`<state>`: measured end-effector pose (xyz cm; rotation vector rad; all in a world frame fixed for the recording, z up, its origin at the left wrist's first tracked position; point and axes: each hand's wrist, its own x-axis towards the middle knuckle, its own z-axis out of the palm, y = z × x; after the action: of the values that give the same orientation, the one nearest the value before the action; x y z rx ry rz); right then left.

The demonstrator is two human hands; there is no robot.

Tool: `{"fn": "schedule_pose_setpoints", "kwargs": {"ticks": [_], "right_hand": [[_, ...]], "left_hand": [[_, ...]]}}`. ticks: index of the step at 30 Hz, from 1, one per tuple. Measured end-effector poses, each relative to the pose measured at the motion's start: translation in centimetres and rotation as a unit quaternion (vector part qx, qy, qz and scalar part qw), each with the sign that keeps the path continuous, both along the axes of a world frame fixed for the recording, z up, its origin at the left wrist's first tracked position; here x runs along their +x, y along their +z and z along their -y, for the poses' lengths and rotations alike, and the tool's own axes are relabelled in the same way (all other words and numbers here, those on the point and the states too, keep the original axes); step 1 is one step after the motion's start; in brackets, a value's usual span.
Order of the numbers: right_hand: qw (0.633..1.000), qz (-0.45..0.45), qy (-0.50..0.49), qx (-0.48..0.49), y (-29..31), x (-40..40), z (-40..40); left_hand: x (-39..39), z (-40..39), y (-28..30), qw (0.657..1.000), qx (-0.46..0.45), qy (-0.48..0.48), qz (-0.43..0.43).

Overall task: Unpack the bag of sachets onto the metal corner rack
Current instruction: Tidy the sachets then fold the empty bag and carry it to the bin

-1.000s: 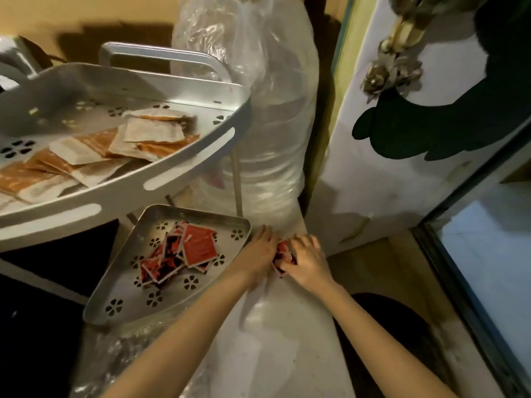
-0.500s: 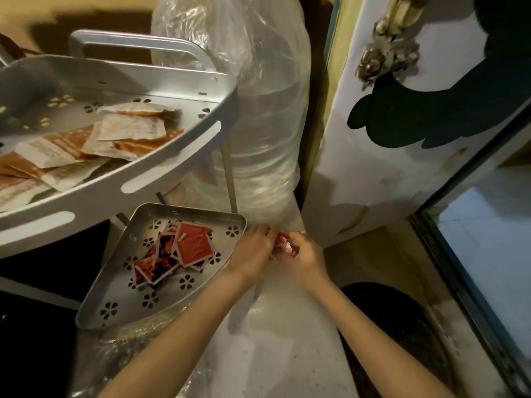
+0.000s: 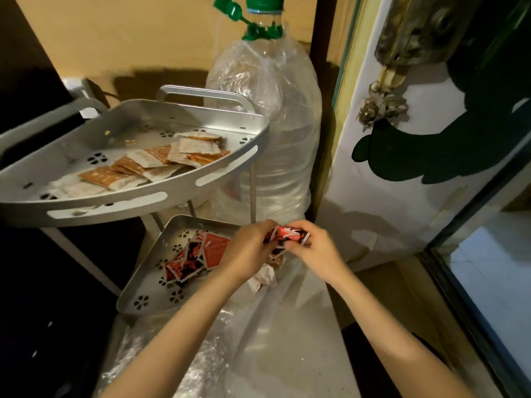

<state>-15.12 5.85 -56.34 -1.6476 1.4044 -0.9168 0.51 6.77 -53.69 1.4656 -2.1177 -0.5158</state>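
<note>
Head view, looking down into a corner. At centre frame I see my left hand (image 3: pixel 249 251) and my right hand (image 3: pixel 311 248) meeting just right of the lower shelf (image 3: pixel 149 297) of the metal corner rack. Both hands are clenched on a small bundle of red sachets (image 3: pixel 288 234), which sits between the fingertips; the left grips its left end, the right grips its right end and underside. The bundle is held above the clear plastic bag (image 3: pixel 258 349), which lies crumpled across the lower middle of the frame beneath both forearms.

The lower shelf, left of the hands, is a perforated triangular tray; a loose pile of red-and-black sachets (image 3: pixel 195 258) lies in its middle, just beside the left hand. Whether the hand touches the pile I cannot tell. The upper shelf (image 3: pixel 115 203), at middle left, is a larger curved tray with slotted walls; flat orange-and-white sachets (image 3: pixel 155 163) are spread overlapping across its floor.

Behind the rack, at upper centre, a large water bottle (image 3: pixel 275 173) with a green cap stands upright, wrapped in thin clear film. To the right, a white panel (image 3: pixel 388 202) bears a dark green shape. A small crumpled white scrap (image 3: pixel 263 278) lies below the hands, near the lower shelf's right corner.
</note>
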Motion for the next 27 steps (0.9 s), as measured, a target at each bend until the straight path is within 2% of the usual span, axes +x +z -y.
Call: {"fn": "schedule_pose_setpoints", "kwargs": {"ticks": [5, 8, 12, 16, 19, 23, 27], "right_hand": [[0.998, 0.049, 0.034, -0.013, 1.9, 3.2, 0.0], [0.997, 0.073, 0.035, 0.021, 1.5, 6.0, 0.1], [0.995, 0.065, 0.062, 0.051, -0.5, 9.8, -0.1], [0.989, -0.055, 0.134, 0.043, -1.7, 12.7, -0.4], [0.979, -0.13, 0.149, 0.042, -3.0, 14.0, -0.3], [0.958, -0.227, 0.171, 0.038, -4.4, 14.6, 0.2], [0.937, -0.302, 0.171, -0.031, -4.7, 14.5, 0.6]], "left_hand": [[5.3, -2.0, 1.0, 0.981, 0.069, 0.094, -0.154], [8.7, -3.0, -0.2, 0.97, 0.067, 0.157, -0.176], [12.0, -4.5, -2.2, 0.961, 0.078, 0.237, -0.121], [14.4, -5.3, -4.7, 0.945, 0.111, 0.287, -0.113], [15.2, -5.4, -5.8, 0.946, 0.143, 0.277, -0.088], [15.0, -5.2, -6.3, 0.954, 0.128, 0.267, -0.035], [14.1, -4.7, -6.2, 0.95, 0.116, 0.281, 0.073]]}}
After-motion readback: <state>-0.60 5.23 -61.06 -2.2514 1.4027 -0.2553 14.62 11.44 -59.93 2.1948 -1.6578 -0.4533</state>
